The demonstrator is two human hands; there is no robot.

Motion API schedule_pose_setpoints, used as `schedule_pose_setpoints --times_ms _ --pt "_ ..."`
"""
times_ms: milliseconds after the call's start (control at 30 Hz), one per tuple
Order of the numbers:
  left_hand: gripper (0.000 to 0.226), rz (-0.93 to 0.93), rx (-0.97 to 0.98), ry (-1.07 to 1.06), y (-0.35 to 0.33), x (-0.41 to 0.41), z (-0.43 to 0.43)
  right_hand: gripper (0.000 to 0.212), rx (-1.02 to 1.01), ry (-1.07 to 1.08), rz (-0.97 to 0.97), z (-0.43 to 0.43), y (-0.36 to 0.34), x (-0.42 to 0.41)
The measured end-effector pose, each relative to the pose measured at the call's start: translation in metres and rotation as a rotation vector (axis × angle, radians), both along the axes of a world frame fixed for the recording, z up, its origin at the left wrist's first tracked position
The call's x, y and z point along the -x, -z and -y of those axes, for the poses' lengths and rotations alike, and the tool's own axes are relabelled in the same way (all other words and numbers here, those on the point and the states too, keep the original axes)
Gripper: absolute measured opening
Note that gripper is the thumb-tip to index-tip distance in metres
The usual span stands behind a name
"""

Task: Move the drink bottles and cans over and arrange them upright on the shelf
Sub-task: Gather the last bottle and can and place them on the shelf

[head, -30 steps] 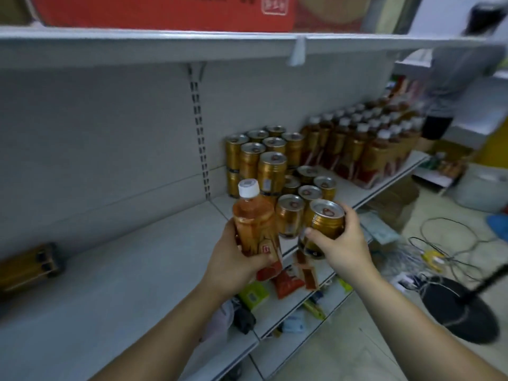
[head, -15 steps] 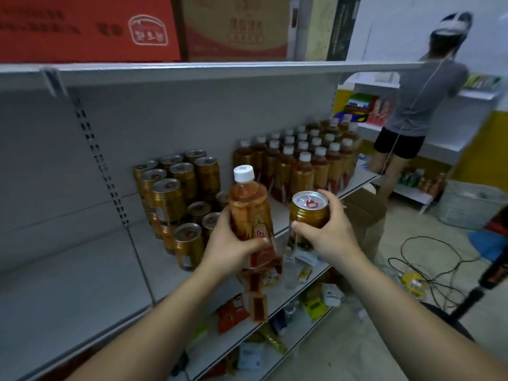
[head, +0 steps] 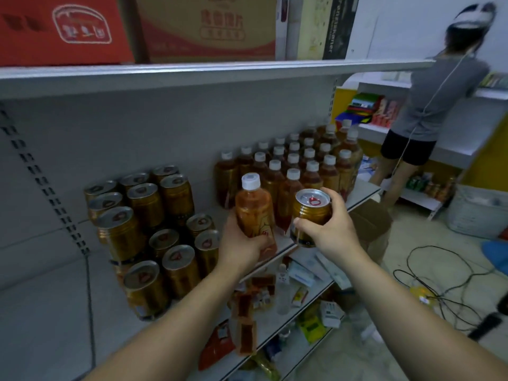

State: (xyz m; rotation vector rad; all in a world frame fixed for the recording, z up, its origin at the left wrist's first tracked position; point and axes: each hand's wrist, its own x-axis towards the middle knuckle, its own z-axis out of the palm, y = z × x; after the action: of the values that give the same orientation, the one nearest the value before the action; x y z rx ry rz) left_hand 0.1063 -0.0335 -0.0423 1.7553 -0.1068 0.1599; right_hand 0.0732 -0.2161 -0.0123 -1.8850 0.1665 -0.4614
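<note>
A: Grey metal shelf (head: 49, 312) fills left and centre of frame. Where are your hands?

B: Centre frame, in front of the shelf edge. Your left hand (head: 242, 244) is wrapped round the lower body of a tea bottle (head: 254, 213), which is upright with its white cap on top. Your right hand (head: 328, 232) grips a gold can (head: 310, 210) by its side, thumb in front, pull-tab end up. Tea bottle and gold can sit just beside each other, both held in the air, neither on the shelf.

A: What's stocked behind?

B: Left of centre: stocked cans (head: 145, 232) upright on the shelf, some stacked two high. Right of them, further back: capped bottles (head: 294, 166) upright in rows. Bottom centre: lower shelf (head: 275, 325) with loose packets. Upper left: cartons (head: 63, 31) on the top shelf (head: 192, 74). Far right: another person (head: 439, 105) at a white rack (head: 450, 149), with cables (head: 428, 273) on the floor (head: 357, 353).
</note>
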Motion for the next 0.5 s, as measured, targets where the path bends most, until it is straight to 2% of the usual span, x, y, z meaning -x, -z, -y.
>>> schedule_pose_setpoints --times_ms 200,300,500 --pt "0.067 -0.082 -0.013 -0.074 0.034 -0.054 0.016 0.08 -0.02 -0.039 0.074 0.021 -0.024 -0.055" --pt "0.072 -0.114 -0.069 -0.126 0.048 -0.072 0.02 0.086 -0.018 -0.084 0.1 0.024 -0.032 -0.08" --pt "0.084 -0.132 -0.056 -0.183 0.052 -0.112 0.032 0.081 -0.024 -0.277 0.138 0.033 -0.028 -0.109"
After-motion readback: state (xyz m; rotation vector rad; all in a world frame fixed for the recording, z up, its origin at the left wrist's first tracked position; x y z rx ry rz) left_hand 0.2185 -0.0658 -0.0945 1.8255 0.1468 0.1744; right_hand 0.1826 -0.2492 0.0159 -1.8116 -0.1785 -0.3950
